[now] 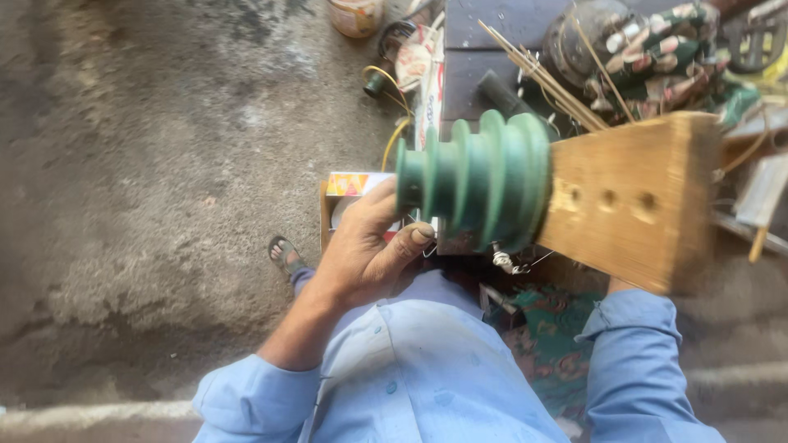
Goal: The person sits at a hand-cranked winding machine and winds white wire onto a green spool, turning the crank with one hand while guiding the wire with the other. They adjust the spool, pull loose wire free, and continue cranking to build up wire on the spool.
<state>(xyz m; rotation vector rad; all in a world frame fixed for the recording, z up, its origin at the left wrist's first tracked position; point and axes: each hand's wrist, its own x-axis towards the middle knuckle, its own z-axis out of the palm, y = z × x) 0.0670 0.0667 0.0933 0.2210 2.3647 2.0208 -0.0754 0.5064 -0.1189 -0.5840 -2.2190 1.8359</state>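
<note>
**Hands steady a stepped green pulley on a wooden block**

Hands come first: the left hand (369,246) curls around the narrow end of the green stepped pulley (480,180), thumb pressed under its lower rim, fingers closed on it. The right hand is hidden behind the wooden block (632,201); only its blue sleeve (636,361) shows, so its grip cannot be told. The pulley sits against the block's drilled face, held up over the person's lap. A small spring and wire (505,262) dangle just beneath the pulley. Below lies the concrete floor (148,205), with a sandalled foot (285,254). Farther off sit thin sticks (542,78) and a wound motor part (648,49). Likely risk: the heavy block could tip, since support is one-sided, or the dangling wire could snag.
</note>
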